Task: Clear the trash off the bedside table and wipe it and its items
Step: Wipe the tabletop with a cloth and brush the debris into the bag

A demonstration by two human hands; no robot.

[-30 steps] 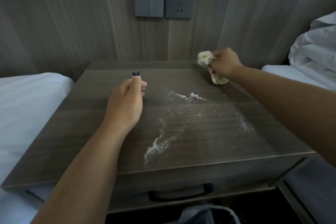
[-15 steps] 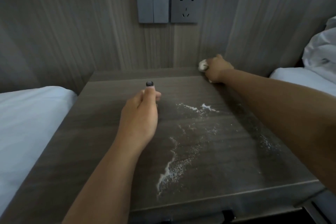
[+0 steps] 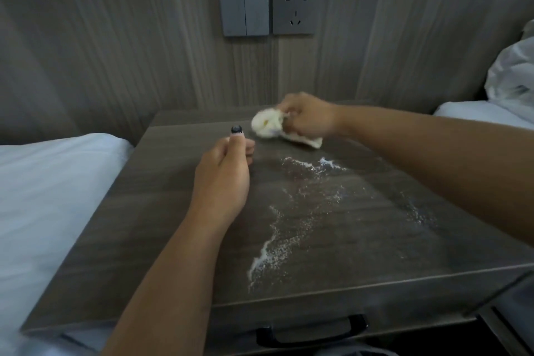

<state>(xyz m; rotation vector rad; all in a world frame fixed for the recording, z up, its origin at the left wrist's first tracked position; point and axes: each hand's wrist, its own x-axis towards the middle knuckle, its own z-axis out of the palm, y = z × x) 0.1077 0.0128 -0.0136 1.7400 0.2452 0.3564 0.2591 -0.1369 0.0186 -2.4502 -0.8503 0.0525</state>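
The bedside table (image 3: 144, 225) has a dark wood-grain top with a streaky patch of white powder (image 3: 303, 199) spread across its middle and right. My right hand (image 3: 310, 117) grips a crumpled white cloth (image 3: 270, 126) and presses it on the tabletop near the back edge, just beyond the powder. The cloth is blurred by motion. My left hand (image 3: 222, 175) rests on the table left of the powder. Its fingers are curled under and its thumb points forward, showing a dark nail at the tip. Nothing shows inside that hand.
White bedding (image 3: 43, 182) lies against the table's left side, and another bed (image 3: 479, 114) with a bunched white duvet (image 3: 514, 75) on the right. A grey switch (image 3: 244, 6) and socket (image 3: 294, 6) sit on the wood wall. A black drawer handle (image 3: 312, 329) shows below the front edge.
My right hand has swept the cloth leftward along the back edge, away from the back right corner. The left hand has stayed in place, and the powder is unchanged.
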